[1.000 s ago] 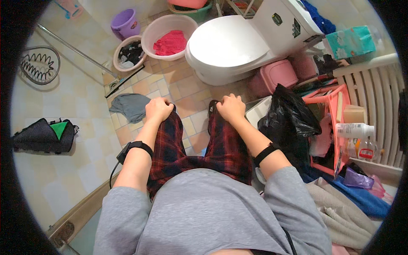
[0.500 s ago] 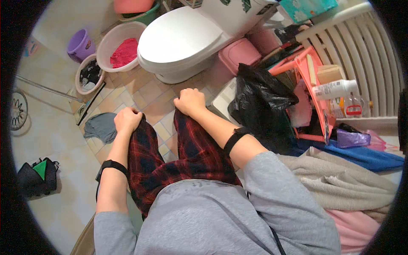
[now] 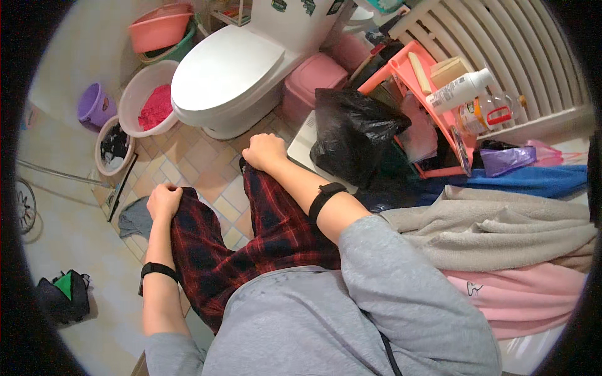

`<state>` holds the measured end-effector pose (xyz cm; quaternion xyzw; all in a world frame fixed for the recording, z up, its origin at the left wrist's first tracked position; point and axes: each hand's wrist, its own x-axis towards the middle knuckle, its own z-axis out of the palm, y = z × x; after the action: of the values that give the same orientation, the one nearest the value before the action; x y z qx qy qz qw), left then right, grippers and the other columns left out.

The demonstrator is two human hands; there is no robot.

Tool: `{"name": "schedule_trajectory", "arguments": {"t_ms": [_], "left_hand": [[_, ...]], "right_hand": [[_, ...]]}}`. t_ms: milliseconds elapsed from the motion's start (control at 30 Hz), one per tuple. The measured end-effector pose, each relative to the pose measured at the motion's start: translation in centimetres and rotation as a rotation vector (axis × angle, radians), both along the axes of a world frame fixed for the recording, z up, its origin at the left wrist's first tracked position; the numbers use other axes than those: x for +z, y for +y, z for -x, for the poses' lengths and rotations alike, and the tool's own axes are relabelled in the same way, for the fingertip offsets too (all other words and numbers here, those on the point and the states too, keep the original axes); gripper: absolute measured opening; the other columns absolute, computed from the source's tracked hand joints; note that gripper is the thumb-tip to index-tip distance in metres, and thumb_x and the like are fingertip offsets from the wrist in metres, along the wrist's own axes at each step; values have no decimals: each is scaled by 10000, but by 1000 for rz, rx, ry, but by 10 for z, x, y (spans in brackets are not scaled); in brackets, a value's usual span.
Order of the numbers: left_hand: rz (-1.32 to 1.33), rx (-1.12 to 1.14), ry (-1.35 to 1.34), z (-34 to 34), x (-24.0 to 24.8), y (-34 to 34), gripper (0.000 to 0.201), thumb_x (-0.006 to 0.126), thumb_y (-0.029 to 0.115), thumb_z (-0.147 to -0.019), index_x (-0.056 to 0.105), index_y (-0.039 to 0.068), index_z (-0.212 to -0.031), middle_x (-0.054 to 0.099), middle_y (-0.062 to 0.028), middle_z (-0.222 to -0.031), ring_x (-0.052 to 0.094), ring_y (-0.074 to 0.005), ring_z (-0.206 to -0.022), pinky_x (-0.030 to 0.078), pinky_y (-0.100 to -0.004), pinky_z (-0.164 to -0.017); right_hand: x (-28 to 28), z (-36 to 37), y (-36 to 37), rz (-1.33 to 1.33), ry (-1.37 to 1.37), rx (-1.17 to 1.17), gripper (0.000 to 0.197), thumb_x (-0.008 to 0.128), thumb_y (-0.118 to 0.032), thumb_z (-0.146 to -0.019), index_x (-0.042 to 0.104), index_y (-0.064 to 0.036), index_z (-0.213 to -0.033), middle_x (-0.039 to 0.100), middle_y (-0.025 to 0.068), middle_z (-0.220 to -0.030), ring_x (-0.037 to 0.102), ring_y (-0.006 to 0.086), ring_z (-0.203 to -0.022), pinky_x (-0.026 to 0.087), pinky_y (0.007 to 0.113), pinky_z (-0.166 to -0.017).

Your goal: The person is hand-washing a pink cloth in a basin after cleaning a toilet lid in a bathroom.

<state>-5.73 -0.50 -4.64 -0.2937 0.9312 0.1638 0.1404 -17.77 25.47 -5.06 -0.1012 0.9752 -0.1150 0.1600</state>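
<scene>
Both of my arms reach forward over dark red and navy plaid trousers (image 3: 282,241). My left hand (image 3: 165,200) is closed, its fingers curled round the trouser fabric at the left knee. At the right knee my right hand (image 3: 264,151) is also closed on the trouser fabric. The undersides of both hands are hidden, so the folds between the fingers do not show. A black band (image 3: 326,199) sits on my right forearm, and another black band (image 3: 158,269) is round the left one. A grey cloth (image 3: 135,218) lies on the tiled floor beside my left hand.
A white toilet (image 3: 229,75) stands ahead. To its left are a white basin (image 3: 128,103) with red cloth, a smaller basin and a purple bucket (image 3: 93,105). On the right are a black plastic bag (image 3: 354,135), an orange rack (image 3: 411,59), a radiator (image 3: 527,56) and towels (image 3: 476,232).
The view has turned, so the toilet and basins sit further left and the rack and towels have shifted too. Both hands remain at the knees, gripping the trousers.
</scene>
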Motion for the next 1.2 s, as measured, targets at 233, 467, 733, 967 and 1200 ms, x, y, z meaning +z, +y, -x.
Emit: {"name": "schedule_trajectory", "arguments": {"t_ms": [233,467,733,967,1200], "left_hand": [[20,-14,-27,-2,3,-7,352,580,360,-763,740,135,-982,704,-139,-1017,655,-316,-993,499,-407,-870],[12,3,-37,0,6,-6,354,581,354,-756,737,124,-974,703,-143,-1014,653,-320,-994,498,-407,-871],[11,25,-19,-7,0,-15,359,590,360,-749,741,133,-984,705,-140,-1013,654,-312,-995,498,-404,-870],[13,25,-1,-5,-4,-15,347,607,384,-721,758,150,-928,702,-150,-1011,656,-315,-990,505,-403,-879],[-7,36,1,-10,-4,-19,315,608,348,-732,753,149,-930,702,-140,-1010,657,-307,-982,503,-398,-872]], "right_hand": [[0,-2,-10,21,10,25,364,552,-295,-762,721,-7,-907,694,204,-990,663,353,-965,530,449,-822],[1,-1,-13,20,-18,6,355,556,-278,-752,720,-2,-903,695,206,-979,667,354,-952,533,436,-816],[3,-2,-20,23,-39,23,367,555,-292,-768,720,-8,-932,688,211,-1020,653,359,-989,518,439,-848],[-9,1,-14,0,3,30,371,537,-342,-752,737,-69,-904,695,185,-993,659,350,-959,515,454,-834],[-6,0,-18,-18,6,31,357,535,-342,-768,743,-81,-894,702,171,-973,663,342,-939,518,449,-824]]}}
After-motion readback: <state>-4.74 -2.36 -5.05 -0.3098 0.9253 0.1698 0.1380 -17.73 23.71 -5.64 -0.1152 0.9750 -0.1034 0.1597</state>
